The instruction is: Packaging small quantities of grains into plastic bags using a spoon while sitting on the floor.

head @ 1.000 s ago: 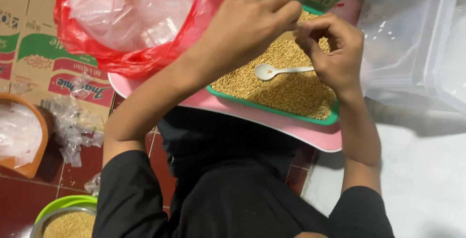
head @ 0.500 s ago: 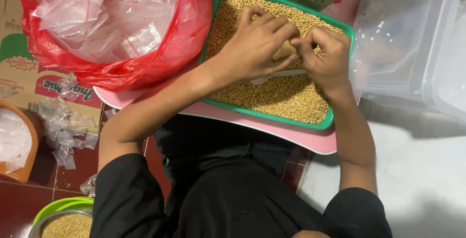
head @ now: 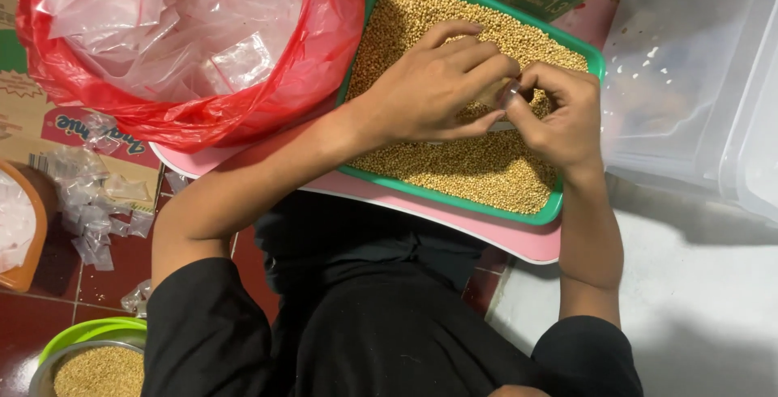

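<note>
Resting under both hands, the green tray (head: 577, 202) brims with seeds (head: 486, 166). The left hand (head: 433, 85) and right hand (head: 559, 113) close their fingertips on a small clear bag (head: 509, 93) between them. A slipped pinch could probably spill seeds over the rim.

1. The tray (head: 577, 47) is green, filled with golden-tan grain (head: 478, 162).
2. The board (head: 519, 239) beneath is pink.
3. The bag (head: 320, 65) is red, its small pouches (head: 154, 32) clear.
4. The sleeves (head: 203, 332) are black.
5. The bowl (head: 77, 334) is lime green.
</note>
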